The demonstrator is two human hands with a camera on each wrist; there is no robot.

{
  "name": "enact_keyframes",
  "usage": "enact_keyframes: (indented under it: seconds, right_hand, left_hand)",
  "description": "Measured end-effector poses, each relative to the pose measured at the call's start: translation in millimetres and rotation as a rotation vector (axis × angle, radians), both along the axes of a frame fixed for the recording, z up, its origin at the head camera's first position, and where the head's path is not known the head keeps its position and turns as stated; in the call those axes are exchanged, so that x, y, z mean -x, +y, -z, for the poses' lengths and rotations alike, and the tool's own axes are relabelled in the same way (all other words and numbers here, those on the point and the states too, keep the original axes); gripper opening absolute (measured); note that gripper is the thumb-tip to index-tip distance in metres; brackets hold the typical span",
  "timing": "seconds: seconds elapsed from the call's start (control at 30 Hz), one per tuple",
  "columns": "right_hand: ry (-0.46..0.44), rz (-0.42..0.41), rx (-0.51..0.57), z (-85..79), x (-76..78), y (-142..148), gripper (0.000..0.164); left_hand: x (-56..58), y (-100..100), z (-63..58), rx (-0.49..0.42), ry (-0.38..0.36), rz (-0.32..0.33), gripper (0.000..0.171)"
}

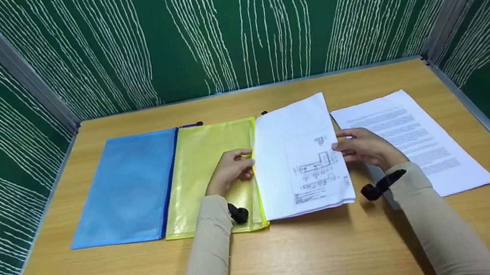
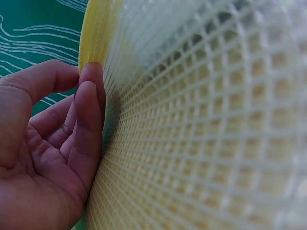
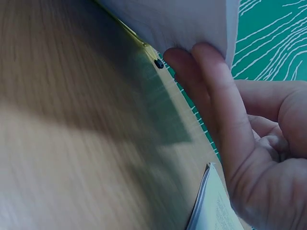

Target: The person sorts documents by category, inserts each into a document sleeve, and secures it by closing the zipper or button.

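Observation:
A yellow mesh zip folder (image 1: 199, 160) lies at the middle of the table. My left hand (image 1: 231, 168) pinches its right edge, and the left wrist view shows thumb and finger at the yellow zipper strip (image 2: 98, 38). Sheets of paper (image 1: 275, 167) with a printed technical drawing stand right beside that edge, their left side along the folder's opening. My right hand (image 1: 366, 147) grips their right edge, thumb on the printed face and fingers behind. In the right wrist view the fingers press the back of the sheets (image 3: 192, 24), raised over the table.
To the left lies a blue zip folder (image 1: 126, 187), next to the yellow one. A stack of text-printed papers (image 1: 425, 142) rests at the right, partly behind my right hand and wrist. Green panels (image 1: 226, 26) with white lines border the wooden table (image 1: 286, 265).

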State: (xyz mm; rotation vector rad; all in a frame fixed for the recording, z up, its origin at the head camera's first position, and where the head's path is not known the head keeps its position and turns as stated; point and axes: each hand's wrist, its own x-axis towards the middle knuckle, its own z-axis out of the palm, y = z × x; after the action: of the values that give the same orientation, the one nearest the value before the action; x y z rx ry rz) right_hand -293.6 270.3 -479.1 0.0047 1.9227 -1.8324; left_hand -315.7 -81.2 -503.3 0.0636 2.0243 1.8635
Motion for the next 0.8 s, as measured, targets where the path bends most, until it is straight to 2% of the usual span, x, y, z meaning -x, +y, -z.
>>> enact_keyframes:
  seconds: [0.37, 0.6, 0.63, 0.8]
  right_hand:
    - [-0.015, 0.012, 0.005, 7.3, -0.6, -5, 0.062]
    - [-0.034, 0.017, 0.005, 9.9, 0.8, -12, 0.062]
    - [-0.034, 0.017, 0.004, 10.2, 1.0, -12, 0.062]
    - [-0.039, 0.016, 0.011, 10.6, 1.1, -15, 0.063]
  left_hand:
    - [-0.6, -2, 2.6, -0.011, 0.018, 0.006, 0.044]
    - [-2.0, -4, 5.3, -0.061, 0.009, 0.017, 0.044]
    - [-3.2, -4, 2.6, -0.07, 0.003, 0.023, 0.044]
    - [-1.9, -5, 2.8, -0.095, -0.013, 0.009, 0.043]
